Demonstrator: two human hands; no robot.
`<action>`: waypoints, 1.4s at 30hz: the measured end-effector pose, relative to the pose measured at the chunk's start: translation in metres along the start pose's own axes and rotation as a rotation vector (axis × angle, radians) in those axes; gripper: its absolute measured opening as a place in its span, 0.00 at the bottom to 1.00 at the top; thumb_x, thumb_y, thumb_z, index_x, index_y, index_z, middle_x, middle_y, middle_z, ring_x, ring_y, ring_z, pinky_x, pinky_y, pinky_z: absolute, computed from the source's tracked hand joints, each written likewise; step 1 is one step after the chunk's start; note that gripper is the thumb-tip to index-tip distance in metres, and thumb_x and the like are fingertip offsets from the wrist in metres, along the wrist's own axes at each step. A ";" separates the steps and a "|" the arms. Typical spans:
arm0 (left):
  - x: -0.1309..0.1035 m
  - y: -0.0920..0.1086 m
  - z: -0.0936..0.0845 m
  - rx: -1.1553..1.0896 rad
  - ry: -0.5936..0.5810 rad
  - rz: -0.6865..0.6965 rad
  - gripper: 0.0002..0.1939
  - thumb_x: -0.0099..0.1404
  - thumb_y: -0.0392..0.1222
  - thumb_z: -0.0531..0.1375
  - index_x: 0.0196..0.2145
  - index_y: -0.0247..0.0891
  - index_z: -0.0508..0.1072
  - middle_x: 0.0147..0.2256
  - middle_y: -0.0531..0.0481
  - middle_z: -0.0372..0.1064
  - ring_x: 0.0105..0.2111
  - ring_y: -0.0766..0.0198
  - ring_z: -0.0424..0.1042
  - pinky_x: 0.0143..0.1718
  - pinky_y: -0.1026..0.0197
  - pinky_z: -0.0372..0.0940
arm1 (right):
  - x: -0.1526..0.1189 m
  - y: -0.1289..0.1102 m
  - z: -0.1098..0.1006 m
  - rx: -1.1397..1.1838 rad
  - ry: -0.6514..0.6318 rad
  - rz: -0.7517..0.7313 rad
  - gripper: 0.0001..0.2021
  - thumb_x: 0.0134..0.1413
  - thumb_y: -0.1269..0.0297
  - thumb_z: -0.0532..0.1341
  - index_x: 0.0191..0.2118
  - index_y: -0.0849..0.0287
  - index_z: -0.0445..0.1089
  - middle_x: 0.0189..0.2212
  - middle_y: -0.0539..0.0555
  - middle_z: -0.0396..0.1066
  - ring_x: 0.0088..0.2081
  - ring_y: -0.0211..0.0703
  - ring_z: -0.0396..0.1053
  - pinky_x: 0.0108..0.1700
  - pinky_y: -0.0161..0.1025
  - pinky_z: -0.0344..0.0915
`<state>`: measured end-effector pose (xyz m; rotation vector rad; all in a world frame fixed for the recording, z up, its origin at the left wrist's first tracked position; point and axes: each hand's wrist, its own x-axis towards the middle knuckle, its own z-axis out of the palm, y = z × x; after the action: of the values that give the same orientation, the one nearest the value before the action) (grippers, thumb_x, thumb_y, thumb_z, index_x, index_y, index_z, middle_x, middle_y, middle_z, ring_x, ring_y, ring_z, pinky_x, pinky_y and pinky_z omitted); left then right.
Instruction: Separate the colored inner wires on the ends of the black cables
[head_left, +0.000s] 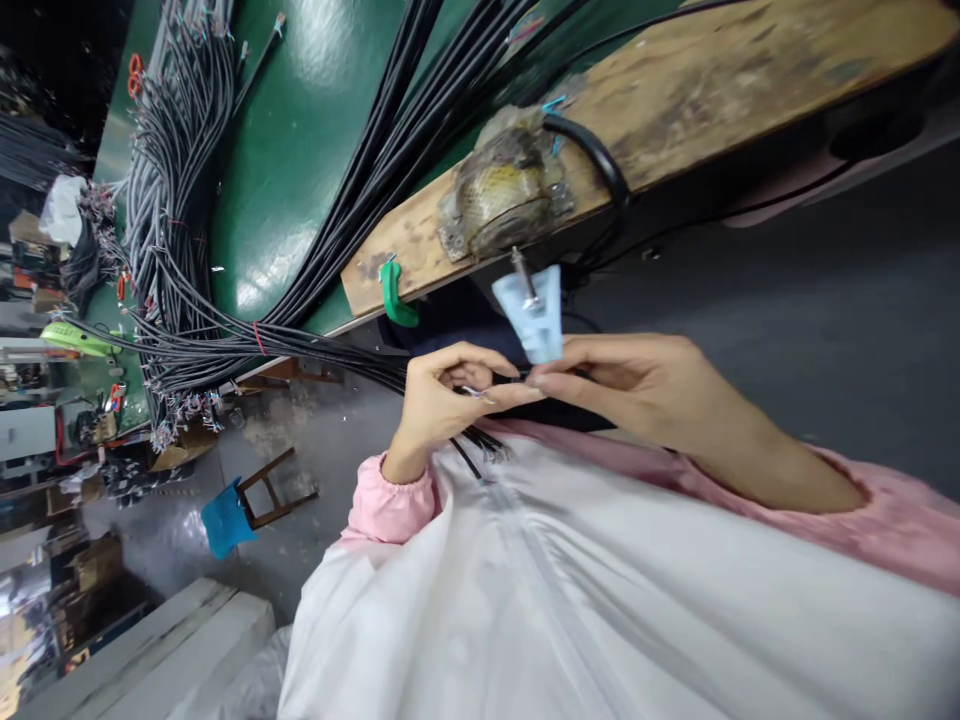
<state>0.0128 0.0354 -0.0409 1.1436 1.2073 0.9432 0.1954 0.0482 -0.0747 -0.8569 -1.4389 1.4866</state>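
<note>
Fingertips meeting, my left hand [442,400] curls round thin wires [477,394]; my right hand [637,385] pinches together beside the blue clip [534,325], anything between too small to see. Whether it touches the clip, I can't tell. Cables [322,345] pass behind my left hand, partly hidden.

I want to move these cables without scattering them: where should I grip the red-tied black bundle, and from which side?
Probably the stretch of black cable bundle between the red tie and the left hand, off the green table. Come from above and curl beneath: strands run close together there, but fan apart on the table.
</note>
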 end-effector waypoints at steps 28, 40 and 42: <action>-0.030 0.027 0.007 0.437 -0.072 0.408 0.23 0.75 0.51 0.58 0.25 0.37 0.76 0.23 0.52 0.74 0.22 0.70 0.70 0.27 0.67 0.65 | 0.005 -0.009 0.010 0.074 -0.005 -0.363 0.14 0.68 0.50 0.60 0.36 0.47 0.80 0.29 0.53 0.79 0.30 0.41 0.78 0.33 0.38 0.75; -0.037 0.014 0.021 0.722 0.296 0.789 0.07 0.68 0.43 0.67 0.33 0.37 0.79 0.27 0.54 0.76 0.25 0.71 0.72 0.27 0.68 0.65 | -0.001 -0.016 0.014 -0.217 0.160 -0.530 0.08 0.67 0.68 0.60 0.35 0.53 0.72 0.28 0.51 0.76 0.29 0.39 0.73 0.30 0.37 0.69; -0.039 0.014 0.026 0.820 0.416 0.883 0.09 0.71 0.42 0.64 0.32 0.37 0.77 0.25 0.54 0.74 0.24 0.72 0.70 0.27 0.69 0.64 | -0.005 -0.022 0.014 -0.253 0.191 -0.514 0.07 0.66 0.70 0.60 0.35 0.53 0.72 0.28 0.51 0.75 0.29 0.40 0.73 0.31 0.38 0.69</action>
<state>0.0333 -0.0034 -0.0196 2.3346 1.4964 1.4320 0.1870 0.0364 -0.0518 -0.6855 -1.5725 0.8319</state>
